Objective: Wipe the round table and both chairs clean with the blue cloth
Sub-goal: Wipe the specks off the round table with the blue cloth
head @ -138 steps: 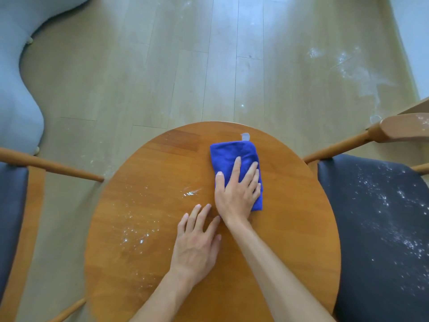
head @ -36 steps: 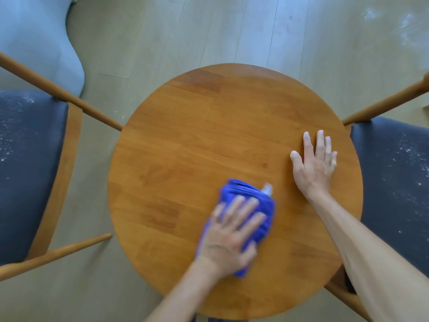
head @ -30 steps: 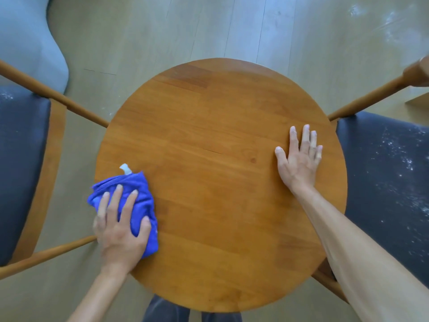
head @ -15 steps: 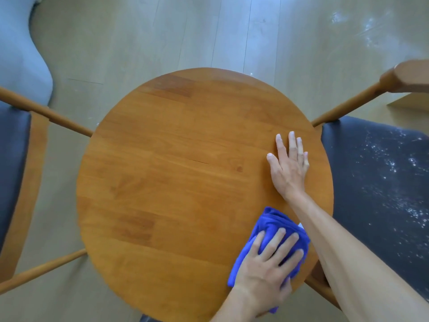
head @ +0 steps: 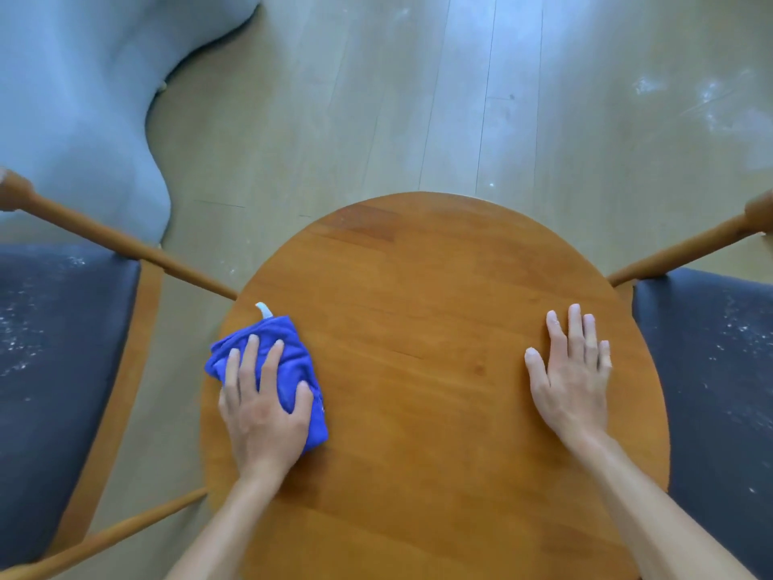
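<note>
item: round table (head: 439,328), wooden top, no white specks visible on it. item: blue cloth (head: 288,357), bunched, white tag at its far edge, lying at the table's left rim. left hand (head: 261,408): spread over the cloth, fingers lightly curled into the folds and pressing it down on the wood, so gripping the cloth. right hand (head: 571,374): flat on the table near the right rim, fingers straight, holding nothing, likely steadying the top. step in hand, judged: finishing the tabletop pass. to do it well: keep the palm weight even, overlap strokes, carry the cloth over the rim so loosened dust leaves the top, and refold to a fresh face before the seats. item: left chair (head: 62,370), dark seat with white specks, not yet wiped. item: right chair (head: 719,370), dark seat with white specks, likewise pending. item: floor (head: 460,119), pale boards with white smears at far right. containers: none in view, hence no contents to record.
</note>
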`<action>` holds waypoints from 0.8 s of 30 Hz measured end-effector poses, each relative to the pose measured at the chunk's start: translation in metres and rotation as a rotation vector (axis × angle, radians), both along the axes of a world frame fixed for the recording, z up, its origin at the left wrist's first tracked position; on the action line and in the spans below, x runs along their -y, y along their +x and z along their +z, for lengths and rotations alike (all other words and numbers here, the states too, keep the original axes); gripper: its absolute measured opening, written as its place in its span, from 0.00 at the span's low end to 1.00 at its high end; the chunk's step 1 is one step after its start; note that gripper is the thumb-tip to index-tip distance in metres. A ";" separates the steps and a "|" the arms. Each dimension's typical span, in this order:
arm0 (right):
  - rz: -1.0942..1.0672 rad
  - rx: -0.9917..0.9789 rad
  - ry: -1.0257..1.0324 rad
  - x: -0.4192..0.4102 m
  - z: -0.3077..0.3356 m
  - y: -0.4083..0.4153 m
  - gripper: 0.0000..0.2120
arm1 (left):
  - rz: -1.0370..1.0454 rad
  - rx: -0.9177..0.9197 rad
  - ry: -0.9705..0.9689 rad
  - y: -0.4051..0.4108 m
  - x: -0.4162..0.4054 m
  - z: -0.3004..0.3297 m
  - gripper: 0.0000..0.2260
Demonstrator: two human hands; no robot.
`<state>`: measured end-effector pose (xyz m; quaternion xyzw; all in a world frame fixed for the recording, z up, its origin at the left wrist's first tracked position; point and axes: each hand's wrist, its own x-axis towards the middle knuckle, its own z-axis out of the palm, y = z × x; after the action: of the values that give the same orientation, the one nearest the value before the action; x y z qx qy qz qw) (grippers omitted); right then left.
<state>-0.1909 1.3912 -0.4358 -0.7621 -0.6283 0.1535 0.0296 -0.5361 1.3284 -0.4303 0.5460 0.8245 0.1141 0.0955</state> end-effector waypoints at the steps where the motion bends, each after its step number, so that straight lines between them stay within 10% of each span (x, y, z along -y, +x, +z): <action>1: 0.006 0.027 0.006 0.001 -0.001 -0.001 0.32 | 0.045 -0.001 0.002 0.005 -0.005 0.000 0.28; 9: 0.020 0.149 0.032 0.000 -0.008 -0.004 0.33 | 0.195 0.037 -0.012 0.038 -0.135 -0.003 0.26; 17: 0.012 0.165 0.081 -0.001 -0.012 -0.002 0.31 | -0.227 -0.027 -0.069 0.132 -0.218 -0.006 0.29; 24: 0.006 0.118 0.155 -0.001 -0.015 0.001 0.29 | -1.009 -0.025 -0.055 0.237 -0.177 -0.003 0.28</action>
<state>-0.1894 1.3924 -0.4510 -0.7634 -0.6412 0.0594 0.0508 -0.2990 1.5053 -0.4330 0.8751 0.4614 0.0254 0.1436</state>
